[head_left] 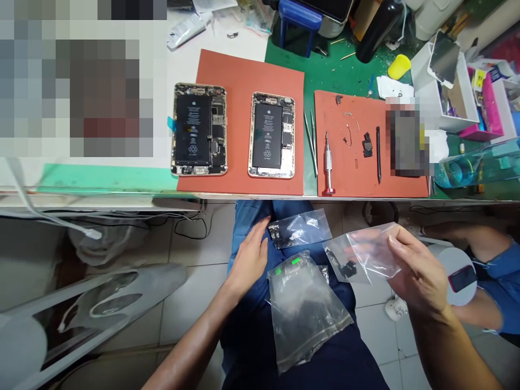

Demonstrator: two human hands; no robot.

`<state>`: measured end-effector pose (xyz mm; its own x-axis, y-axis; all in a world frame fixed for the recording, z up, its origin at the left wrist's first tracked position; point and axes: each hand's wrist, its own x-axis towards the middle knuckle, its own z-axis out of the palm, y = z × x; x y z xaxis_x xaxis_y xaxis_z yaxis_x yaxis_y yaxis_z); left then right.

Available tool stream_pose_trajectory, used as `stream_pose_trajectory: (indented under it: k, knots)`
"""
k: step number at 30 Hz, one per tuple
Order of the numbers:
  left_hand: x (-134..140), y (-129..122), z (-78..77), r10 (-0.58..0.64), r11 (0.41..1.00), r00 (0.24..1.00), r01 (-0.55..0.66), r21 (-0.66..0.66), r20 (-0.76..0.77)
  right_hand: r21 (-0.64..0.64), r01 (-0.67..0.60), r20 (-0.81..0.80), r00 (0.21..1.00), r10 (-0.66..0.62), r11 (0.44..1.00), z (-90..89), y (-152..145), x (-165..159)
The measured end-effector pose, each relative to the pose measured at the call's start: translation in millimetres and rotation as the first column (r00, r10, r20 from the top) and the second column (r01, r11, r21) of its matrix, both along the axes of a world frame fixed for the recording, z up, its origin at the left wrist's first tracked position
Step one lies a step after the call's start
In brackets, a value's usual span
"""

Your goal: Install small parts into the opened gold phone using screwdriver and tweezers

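My right hand (422, 268) pinches a clear plastic bag (371, 250) at its right end, with a small dark phone part (348, 267) inside. On my thigh lies my left hand (249, 257), its fingers stretched out beside another clear bag (304, 230) that holds a dark component. I cannot tell whether the fingertips touch that bag. A larger, cloudy plastic bag (306, 311) with green stickers rests on my lap between my hands. On the bench above stand two opened phones (199, 130), (271, 135) with their batteries showing.
A screwdriver (328, 165), tweezers (311, 143), a black pry tool (378, 155) and loose parts lie on red mats (239, 70). At the right, a seated person's arm (459, 244) is near a round stool (467, 287) with a phone. A cable (52, 214) hangs left.
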<state>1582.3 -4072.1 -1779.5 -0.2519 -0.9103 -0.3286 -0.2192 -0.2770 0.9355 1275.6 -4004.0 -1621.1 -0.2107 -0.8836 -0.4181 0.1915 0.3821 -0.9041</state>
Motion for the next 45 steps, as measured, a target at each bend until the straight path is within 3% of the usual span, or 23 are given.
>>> stream_pose_trajectory:
  k: [3, 6, 8, 11, 14, 19, 25, 27, 31, 34, 37, 39, 43, 45]
  knots:
    - [-4, 9, 11.7, 0.024, 0.999, 0.999, -0.023, 0.030, -0.042, -0.011, -0.031, -0.006, 1.000, 0.031, 0.999, -4.5, -3, 6]
    - [-17, 18, 27.5, -0.053, 0.992, 0.978, 0.074, 0.101, -0.200, -0.016, -0.082, 0.051, 0.995, 0.083, 0.996, -9.7, -7, 19]
    - [-29, 21, 37.1, -0.065, 0.963, 0.908, 0.166, 0.213, -0.413, -0.017, -0.097, 0.080, 0.992, 0.098, 0.995, -14.7, -11, 28]
    - [-41, 21, 45.5, 0.096, 0.869, 0.765, 0.247, 0.428, -0.636, -0.036, -0.092, -0.079, 0.993, 0.089, 0.995, -25.4, -17, 33]
    - [-41, 16, 47.5, 0.151, 0.847, 0.776, 0.219, 0.485, -0.613, -0.052, -0.060, -0.356, 0.934, 0.038, 0.997, -38.0, -20, 31]
    - [-34, 10, 47.8, 0.143, 0.854, 0.845, 0.158, 0.496, -0.515, -0.124, 0.019, -0.537, 0.840, -0.083, 0.992, -53.1, -17, 35]
    - [-33, 8, 48.4, 0.124, 0.895, 0.902, 0.078, 0.439, -0.414, -0.228, -0.134, -0.767, 0.635, -0.094, 0.964, -60.7, -14, 41]
    - [-32, 7, 48.2, 0.119, 0.909, 0.914, 0.057, 0.413, -0.389, -0.235, -0.149, -0.731, 0.679, -0.073, 0.960, -60.4, -16, 39]
    - [-28, 5, 49.1, 0.101, 0.925, 0.928, 0.046, 0.376, -0.360, -0.131, -0.184, -0.438, 0.892, 0.109, 0.974, -51.9, -26, 29]
    - [-26, 3, 51.2, 0.062, 0.930, 0.933, 0.076, 0.359, -0.356, -0.055, -0.297, -0.183, 0.942, 0.283, 0.953, -41.5, -34, 18]
    - [-24, 0, 53.7, 0.002, 0.923, 0.930, 0.140, 0.359, -0.367, -0.003, -0.440, 0.122, 0.891, 0.437, 0.898, -35.8, -40, 5]
    - [-23, -1, 55.1, -0.035, 0.912, 0.925, 0.185, 0.365, -0.379, 0.062, -0.520, 0.226, 0.839, 0.496, 0.852, -36.6, -44, 0]
    - [-20, -4, 57.7, -0.084, 0.891, 0.908, 0.252, 0.377, -0.410, 0.159, -0.660, 0.196, 0.750, 0.632, 0.735, -45.0, -48, -1]
    - [-17, -4, 59.0, -0.087, 0.883, 0.900, 0.269, 0.385, -0.428, 0.181, -0.680, 0.157, 0.733, 0.662, 0.710, -49.4, -49, 2]
